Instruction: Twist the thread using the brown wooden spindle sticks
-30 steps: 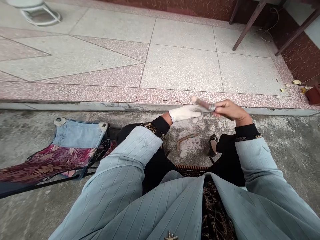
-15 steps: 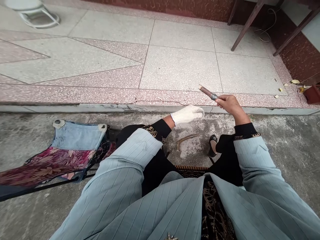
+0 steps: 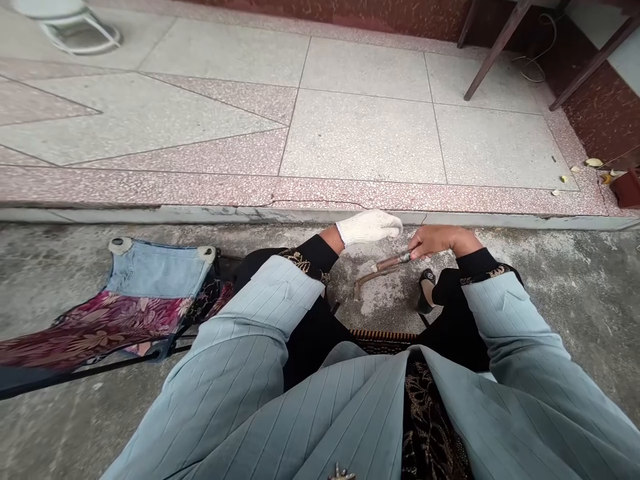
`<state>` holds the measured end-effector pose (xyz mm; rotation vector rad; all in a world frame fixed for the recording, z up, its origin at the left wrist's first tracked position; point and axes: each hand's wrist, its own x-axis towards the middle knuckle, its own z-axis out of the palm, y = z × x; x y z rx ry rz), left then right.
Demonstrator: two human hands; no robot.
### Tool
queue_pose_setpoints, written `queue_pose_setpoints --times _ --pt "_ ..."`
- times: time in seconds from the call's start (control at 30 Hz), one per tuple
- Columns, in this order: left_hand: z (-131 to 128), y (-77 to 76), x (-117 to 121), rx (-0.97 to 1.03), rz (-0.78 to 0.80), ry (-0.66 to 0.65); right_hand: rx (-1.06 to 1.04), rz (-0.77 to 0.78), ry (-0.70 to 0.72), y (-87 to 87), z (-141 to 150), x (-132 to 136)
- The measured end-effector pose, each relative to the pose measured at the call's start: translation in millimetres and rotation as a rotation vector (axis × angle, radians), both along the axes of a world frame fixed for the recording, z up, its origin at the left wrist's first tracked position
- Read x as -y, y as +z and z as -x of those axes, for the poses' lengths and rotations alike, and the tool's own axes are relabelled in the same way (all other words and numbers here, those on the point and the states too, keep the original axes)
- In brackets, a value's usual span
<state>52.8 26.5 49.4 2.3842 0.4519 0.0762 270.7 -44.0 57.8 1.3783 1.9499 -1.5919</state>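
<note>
My right hand is bare and closed round one end of a short brown stick with silvery wire wound about it near the fingers. The stick's pale cut end points left and down. Just under it, a thin bent branch lies on the concrete; whether the two touch I cannot tell. My left hand wears a white knitted glove, its fingers curled downward above the ground near the step. Anything inside those gloved fingers is hidden.
A tiled step runs across in front of me. At my left stands a folding chair of denim and flowered cloth. A white stool, dark wooden legs and a reddish pot are farther off. My shoe rests on the concrete.
My right hand has come down and left with the wire-wound stick, from above the step's edge to over the branch. My gloved left hand has shifted slightly left.
</note>
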Motion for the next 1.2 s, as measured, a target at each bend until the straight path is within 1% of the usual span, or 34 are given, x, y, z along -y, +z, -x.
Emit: queue_pose_setpoints --times 0.07,0.13,0.2,0.3,0.37,0.4,0.47,0.57,0.7,0.83,0.93,1.0,1.03,1.1,1.2 --pt "1 -1.1 -2 0.023 0.072 0.017 -0.164 0.069 -0.009 4.7 -4 2" --pt "2 -2.3 -4 0.034 0.156 0.058 -0.295 0.054 -0.095 13.2 -11 6" --pt "3 -3.9 -4 0.046 0.238 0.103 -0.413 -0.051 -0.253 23.0 -19 10" --pt "2 -6.3 0 0.097 0.382 0.135 -0.608 -0.307 -0.600 32.3 -30 15" --pt "0 -7.1 4 0.130 0.465 0.127 -0.627 -0.472 -0.793 31.2 -36 13" --pt "-1 -7.0 5 0.143 0.479 0.122 -0.585 -0.533 -0.849 28.5 -38 10" --pt "-3 -6.3 6 0.158 0.446 0.094 -0.424 -0.611 -0.879 20.7 -42 3" --pt "-4 -5.3 4 0.170 0.348 0.052 -0.204 -0.674 -0.832 9.8 -43 -6" --pt "-4 -4.7 2 0.156 0.271 0.034 0.038 -0.752 -0.696 4.1 -40 -9" --pt "-3 -2.4 2 0.105 0.204 0.045 0.168 -0.749 -0.618 3.3 -37 -9" --pt "-3 -1.6 2 0.044 0.107 0.061 0.272 -0.718 -0.526 4.8 -33 -9" --pt "-3 -2.9 1 -0.008 0.023 0.072 0.343 -0.647 -0.425 6.1 -29 -9" --pt "-4 -3.9 2 -0.038 -0.012 0.077 0.367 -0.579 -0.357 6.4 -27 -8" --pt "-3 -5.8 2 -0.076 -0.030 0.092 0.371 -0.388 -0.206 5.8 -22 -7" --pt "-3 -5.8 3 -0.073 0.009 0.097 0.256 -0.088 -0.042 3.6 -16 -4"
